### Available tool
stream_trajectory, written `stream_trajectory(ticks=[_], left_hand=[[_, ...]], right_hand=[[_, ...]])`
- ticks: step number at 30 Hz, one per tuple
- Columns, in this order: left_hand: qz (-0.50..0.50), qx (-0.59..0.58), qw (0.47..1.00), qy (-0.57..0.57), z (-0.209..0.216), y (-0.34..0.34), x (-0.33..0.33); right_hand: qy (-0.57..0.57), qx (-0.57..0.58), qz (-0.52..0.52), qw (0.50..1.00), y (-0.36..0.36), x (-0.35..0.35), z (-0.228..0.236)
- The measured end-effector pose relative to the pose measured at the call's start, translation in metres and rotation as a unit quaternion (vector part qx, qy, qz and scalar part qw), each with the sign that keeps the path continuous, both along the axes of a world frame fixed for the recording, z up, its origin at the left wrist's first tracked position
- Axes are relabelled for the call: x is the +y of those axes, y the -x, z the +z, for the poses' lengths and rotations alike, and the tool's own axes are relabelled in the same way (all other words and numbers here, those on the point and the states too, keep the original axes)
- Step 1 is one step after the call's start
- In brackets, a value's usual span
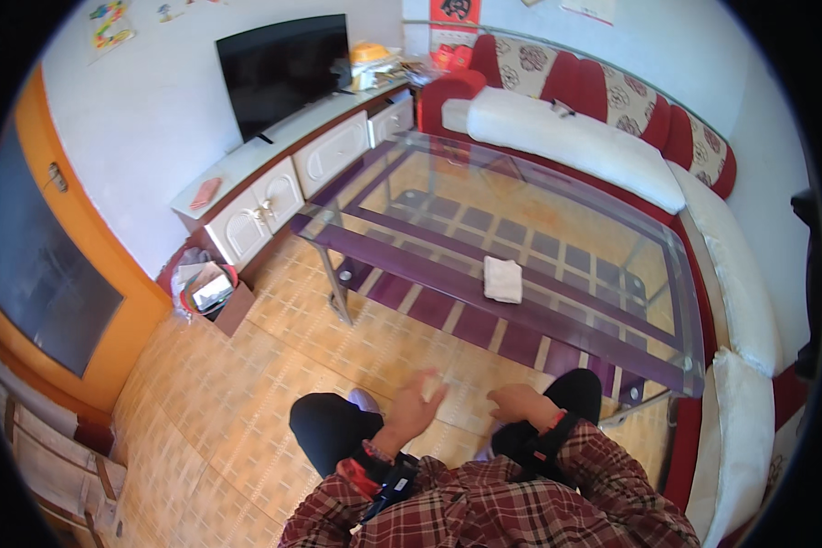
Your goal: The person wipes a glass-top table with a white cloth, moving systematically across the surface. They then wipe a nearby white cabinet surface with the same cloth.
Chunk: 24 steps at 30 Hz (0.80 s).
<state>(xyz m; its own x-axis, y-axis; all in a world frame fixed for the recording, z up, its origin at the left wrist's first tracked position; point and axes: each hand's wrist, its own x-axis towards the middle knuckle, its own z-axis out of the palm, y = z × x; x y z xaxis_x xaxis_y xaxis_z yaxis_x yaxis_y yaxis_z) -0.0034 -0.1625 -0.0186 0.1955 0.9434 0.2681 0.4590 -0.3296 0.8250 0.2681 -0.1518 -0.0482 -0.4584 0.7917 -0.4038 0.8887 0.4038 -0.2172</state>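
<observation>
Cloth (502, 279) lies on glass table (411, 187), well beyond right hand (519, 402).

A small white folded cloth (503, 279) lay flat on the clear glass top of the long purple-framed coffee table (411, 247), towards the near long edge. It rested roughly square, slightly rumpled, over a purple band of the frame. The table stood between a sofa and a cabinet.
</observation>
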Motion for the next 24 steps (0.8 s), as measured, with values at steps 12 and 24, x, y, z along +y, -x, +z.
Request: stream_trajectory(ticks=[12, 24], left_hand=[[0.157, 0.127, 0.965, -0.169, 0.018, 0.007, -0.016], [-0.292, -0.021, 0.877, -0.381, 0.091, -0.097, 0.038]], right_hand=[[0.199, 0.053, 0.098, 0.974, 0.062, 0.006, -0.138], [0.316, 0.088, 0.052, 0.943, 0.075, 0.049, -0.144]])
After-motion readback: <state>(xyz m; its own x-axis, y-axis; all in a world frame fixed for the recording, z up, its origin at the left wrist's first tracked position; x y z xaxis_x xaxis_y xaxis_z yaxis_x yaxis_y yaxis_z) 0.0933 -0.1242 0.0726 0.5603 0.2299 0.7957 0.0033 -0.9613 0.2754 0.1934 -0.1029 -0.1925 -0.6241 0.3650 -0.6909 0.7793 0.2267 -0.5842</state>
